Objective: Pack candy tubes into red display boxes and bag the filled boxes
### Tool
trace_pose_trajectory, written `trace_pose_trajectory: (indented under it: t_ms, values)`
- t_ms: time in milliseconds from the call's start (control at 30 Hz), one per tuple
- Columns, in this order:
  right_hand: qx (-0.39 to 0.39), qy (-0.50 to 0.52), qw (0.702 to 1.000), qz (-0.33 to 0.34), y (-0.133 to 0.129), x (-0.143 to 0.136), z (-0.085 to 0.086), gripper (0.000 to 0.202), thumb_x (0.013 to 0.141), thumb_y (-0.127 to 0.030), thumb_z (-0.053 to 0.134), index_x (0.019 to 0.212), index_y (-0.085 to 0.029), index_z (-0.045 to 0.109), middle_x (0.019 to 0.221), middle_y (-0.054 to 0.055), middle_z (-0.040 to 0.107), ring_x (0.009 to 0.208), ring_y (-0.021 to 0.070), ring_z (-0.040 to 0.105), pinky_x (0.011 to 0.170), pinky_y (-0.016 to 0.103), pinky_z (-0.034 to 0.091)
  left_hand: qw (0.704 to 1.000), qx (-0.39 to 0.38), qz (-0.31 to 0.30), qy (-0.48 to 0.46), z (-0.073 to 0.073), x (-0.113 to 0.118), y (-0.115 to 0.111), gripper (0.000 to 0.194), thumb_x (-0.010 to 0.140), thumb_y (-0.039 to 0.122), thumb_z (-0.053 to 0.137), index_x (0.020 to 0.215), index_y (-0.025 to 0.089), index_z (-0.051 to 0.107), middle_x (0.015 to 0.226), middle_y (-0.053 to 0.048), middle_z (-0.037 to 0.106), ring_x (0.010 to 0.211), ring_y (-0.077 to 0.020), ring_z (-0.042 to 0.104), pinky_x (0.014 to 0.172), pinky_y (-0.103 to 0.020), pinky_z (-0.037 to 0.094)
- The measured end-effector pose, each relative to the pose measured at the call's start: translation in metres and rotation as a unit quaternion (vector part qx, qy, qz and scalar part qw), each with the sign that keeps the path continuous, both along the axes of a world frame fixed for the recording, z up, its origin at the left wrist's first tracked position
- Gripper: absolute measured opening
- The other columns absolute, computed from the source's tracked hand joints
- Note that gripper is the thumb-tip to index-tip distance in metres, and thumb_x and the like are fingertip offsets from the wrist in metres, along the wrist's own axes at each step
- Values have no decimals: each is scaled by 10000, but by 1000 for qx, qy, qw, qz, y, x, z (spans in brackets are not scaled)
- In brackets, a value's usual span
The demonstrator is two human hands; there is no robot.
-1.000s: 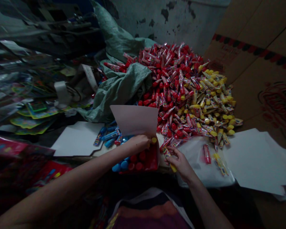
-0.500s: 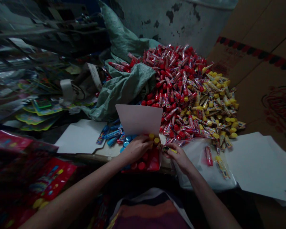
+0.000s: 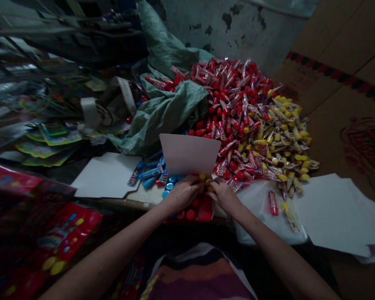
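- Compared with a second ago, the right hand (image 3: 224, 196) has come in from the side — it was down by the plastic bag (image 3: 256, 208) pinching a yellow-capped tube, and now it sits right against the left hand (image 3: 183, 193) over the red box (image 3: 205, 213).
- Both hands meet at the far edge of the box, just under its raised white flap (image 3: 189, 154). Fingers of both are curled together around a few yellow-capped tubes (image 3: 203, 178); only the caps poke out, so I can't tell exactly which fingers are pinching which tube.
- The left hand has barely moved, same spot at the box's back edge.
- The view has drifted a bit, so everything sits slightly higher and to the right in the picture.
- The box holds tubes standing cap up: red caps (image 3: 190, 214) near the front, blue caps (image 3: 169, 186) along the left side, yellow ones under the fingers.
- On the bag just right of the hands lie a loose red tube (image 3: 272, 203) and a yellow one (image 3: 290, 217).
- Behind it all — the big pile (image 3: 237, 116), red tubes on the left and top, yellow on the right, spilling out of a green sack (image 3: 162, 112).
- A few blue tubes (image 3: 148, 173) lie left of the flap, beside a white card (image 3: 108, 175).
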State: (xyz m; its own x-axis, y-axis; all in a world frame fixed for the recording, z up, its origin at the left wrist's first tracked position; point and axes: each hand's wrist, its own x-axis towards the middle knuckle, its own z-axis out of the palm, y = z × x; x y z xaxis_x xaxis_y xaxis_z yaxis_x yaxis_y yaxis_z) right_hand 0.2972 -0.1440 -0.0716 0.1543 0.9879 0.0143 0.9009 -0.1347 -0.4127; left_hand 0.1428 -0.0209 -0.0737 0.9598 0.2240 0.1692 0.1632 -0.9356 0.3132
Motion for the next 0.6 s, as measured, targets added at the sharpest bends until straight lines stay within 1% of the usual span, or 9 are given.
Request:
trace_pose_trajectory:
  t_ms: [100, 167, 267, 367, 467, 533, 600]
  values:
    - [-21, -7, 1000, -1, 5, -2, 3, 289, 854, -189, 638, 1122, -172, 532, 1039, 105, 622, 931, 216, 631, 794, 323, 499, 1000, -4, 0, -5, -2, -1, 0, 295, 927, 242, 494, 1185, 201, 630, 1108, -118, 612, 1046, -237, 553, 912, -384, 471]
    - [-26, -3, 1000, 5, 7, -3, 5, 250, 868, -194, 621, 1099, -167, 531, 1037, 108, 627, 954, 216, 624, 807, 316, 490, 1000, -4, 4, -9, -2, -2, 0, 314, 928, 243, 491, 1217, 211, 611, 1196, -127, 577, 1103, -241, 540, 946, -393, 460]
    - [-34, -4, 999, 22, 6, -5, 8, 196, 890, -179, 579, 1082, -174, 539, 1053, 107, 624, 961, 212, 615, 813, 305, 476, 1000, -2, 4, -4, -1, -3, -1, 320, 919, 202, 491, 1221, 218, 599, 1320, -123, 512, 1183, -244, 510, 998, -396, 436]
    - [-53, -1, 998, 45, 8, -7, 11, 201, 899, -139, 533, 1091, -197, 548, 1044, 92, 628, 943, 203, 615, 809, 298, 467, 1000, -8, -1, 11, 1, -2, -1, 314, 913, 165, 477, 1206, 183, 589, 1335, -129, 525, 1181, -246, 518, 998, -414, 441]
    - [-77, 8, 996, 49, 12, -7, 13, 215, 898, -122, 513, 1091, -200, 566, 1000, 89, 641, 897, 201, 628, 783, 294, 470, 1000, -16, 3, 16, 1, 0, -1, 299, 919, 159, 453, 1188, 150, 585, 1338, -143, 536, 1180, -245, 526, 987, -418, 453]
    - [-84, 17, 995, 43, 13, -6, 13, 212, 901, -135, 516, 1093, -201, 576, 1001, 86, 641, 883, 199, 636, 776, 295, 477, 1000, -15, 7, 9, 0, 0, 0, 277, 919, 162, 451, 1147, 151, 607, 1328, -138, 551, 1168, -243, 538, 986, -414, 458]
    - [-68, 31, 996, 49, 11, -4, 11, 218, 897, -166, 542, 1109, -207, 572, 1054, 78, 626, 918, 196, 634, 804, 303, 484, 1000, -15, 9, -1, -3, -1, 2, 277, 914, 169, 458, 1141, 164, 617, 1321, -128, 562, 1176, -242, 539, 1001, -422, 452]
